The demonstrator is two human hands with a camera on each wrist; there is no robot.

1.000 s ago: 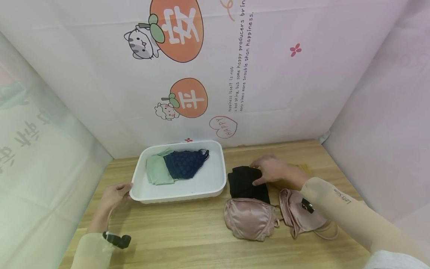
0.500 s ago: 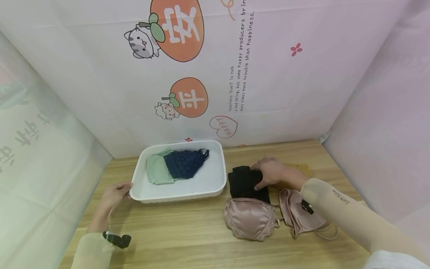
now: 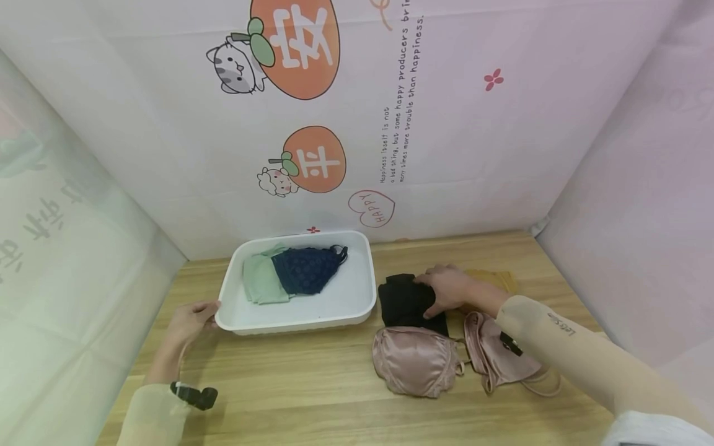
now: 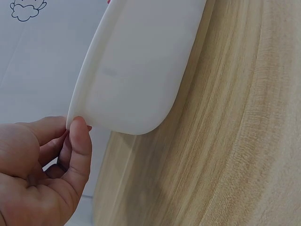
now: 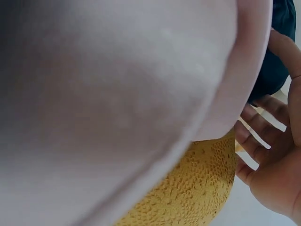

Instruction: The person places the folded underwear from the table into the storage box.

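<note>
Two arms point(image 3: 563, 353) reach forward; left fingers point(image 4: 81, 148) pinch tray point(image 3: 334, 306).

The tray point(image 3: 340, 305) is white, the black garment point(image 3: 403, 305) plain, the bra point(image 3: 415, 362) dusty pink, the navy garment point(image 3: 305, 271) spotted, the cloth point(image 3: 261, 282) pale green, the counter point(image 3: 290, 390) tan-grained.

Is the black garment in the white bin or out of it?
Out: the black garment lies on the wooden table, right of the white bin, the right hand at its edge.
</note>
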